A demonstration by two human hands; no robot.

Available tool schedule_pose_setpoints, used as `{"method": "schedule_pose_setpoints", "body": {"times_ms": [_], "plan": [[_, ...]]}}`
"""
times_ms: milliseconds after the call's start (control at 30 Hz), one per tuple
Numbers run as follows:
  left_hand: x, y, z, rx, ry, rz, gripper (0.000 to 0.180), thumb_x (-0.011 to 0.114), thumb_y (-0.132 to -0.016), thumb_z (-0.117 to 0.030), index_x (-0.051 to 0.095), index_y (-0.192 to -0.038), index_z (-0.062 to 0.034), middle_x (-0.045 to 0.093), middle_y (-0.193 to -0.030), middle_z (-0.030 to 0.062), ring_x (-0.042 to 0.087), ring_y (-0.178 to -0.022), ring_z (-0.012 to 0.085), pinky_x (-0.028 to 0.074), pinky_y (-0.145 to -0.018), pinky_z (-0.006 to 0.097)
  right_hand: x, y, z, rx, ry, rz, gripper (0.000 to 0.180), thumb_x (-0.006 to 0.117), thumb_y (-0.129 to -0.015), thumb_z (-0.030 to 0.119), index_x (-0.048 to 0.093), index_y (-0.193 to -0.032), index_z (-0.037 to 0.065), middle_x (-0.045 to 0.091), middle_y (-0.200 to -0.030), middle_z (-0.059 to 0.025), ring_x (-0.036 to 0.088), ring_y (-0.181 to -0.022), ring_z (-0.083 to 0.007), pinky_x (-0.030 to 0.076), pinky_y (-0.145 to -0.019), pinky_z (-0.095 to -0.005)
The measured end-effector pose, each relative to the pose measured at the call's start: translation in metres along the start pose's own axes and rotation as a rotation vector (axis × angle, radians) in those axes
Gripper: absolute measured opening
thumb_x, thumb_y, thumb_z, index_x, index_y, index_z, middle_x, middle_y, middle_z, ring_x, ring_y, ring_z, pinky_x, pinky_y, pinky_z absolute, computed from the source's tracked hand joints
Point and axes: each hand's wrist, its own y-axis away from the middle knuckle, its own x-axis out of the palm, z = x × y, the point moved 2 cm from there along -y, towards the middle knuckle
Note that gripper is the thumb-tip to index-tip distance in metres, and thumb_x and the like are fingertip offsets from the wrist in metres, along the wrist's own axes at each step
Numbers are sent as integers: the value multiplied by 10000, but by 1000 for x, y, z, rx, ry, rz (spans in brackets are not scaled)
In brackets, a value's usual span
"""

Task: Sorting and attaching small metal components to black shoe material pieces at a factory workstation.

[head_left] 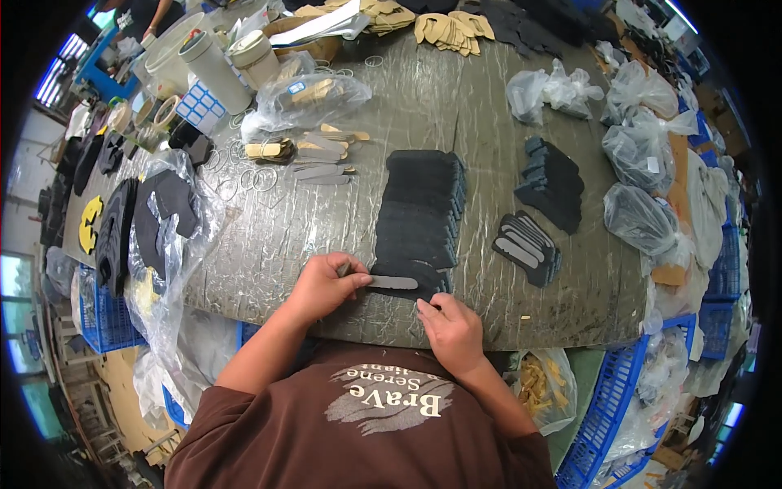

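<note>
In front of me a row of overlapping black cut pieces [417,200] with bluish edges lies on the table. Over the nearest black piece [407,292] stretches a thin grey strip [395,283] with a rounded end. My left hand [326,287] is closed, pinching the strip's left end; what else sits between its fingers is hard to make out. My right hand [452,328] is also closed, thumb and fingers at the nearest piece's right edge. To the right, a small fan of black pieces bearing grey strips [524,247] lies below another black stack [552,183].
Grey and tan strips [324,159] lie in loose piles beyond my left hand, near thin rings [262,179] and a clear bag [314,98]. Containers [213,73] stand at the far left. Plastic bags [643,216] line the right side; a blue crate [603,411] is below.
</note>
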Motion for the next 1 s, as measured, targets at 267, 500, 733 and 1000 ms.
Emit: {"method": "schedule_pose_setpoints", "body": {"times_ms": [267,500,733,1000], "plan": [[10,-3,-1,8,-238,22,94,683,-786,-103,663,-805,-13,603,-620,33,553,-552,84,446,-531,253,4,1,-1,-61,122,31,186,633,-710,62,647,-896,49,544,-845,-50,565,-658,-215,475,-540,-342],[11,-3,-7,-14,-286,13,83,683,-776,-95,669,-799,-17,609,-624,28,560,-538,77,445,-518,245,6,3,-2,-93,156,15,196,619,-714,74,647,-902,29,599,-970,-47,552,-657,-201,465,-552,-333],[14,-2,-13,-2,-320,1,92,678,-782,-99,668,-803,-10,602,-614,40,558,-530,81,445,-513,251,6,4,-2,-119,214,78,151,605,-747,89,661,-880,43,623,-1104,-11,539,-642,-168,434,-543,-309],[16,-2,-10,143,-555,-57,124,673,-752,-111,658,-822,-9,626,-736,170,616,-667,288,476,-622,351,8,2,-2,-95,207,63,125,610,-754,100,665,-858,59,634,-1080,6,543,-621,-154,433,-536,-305]]}}
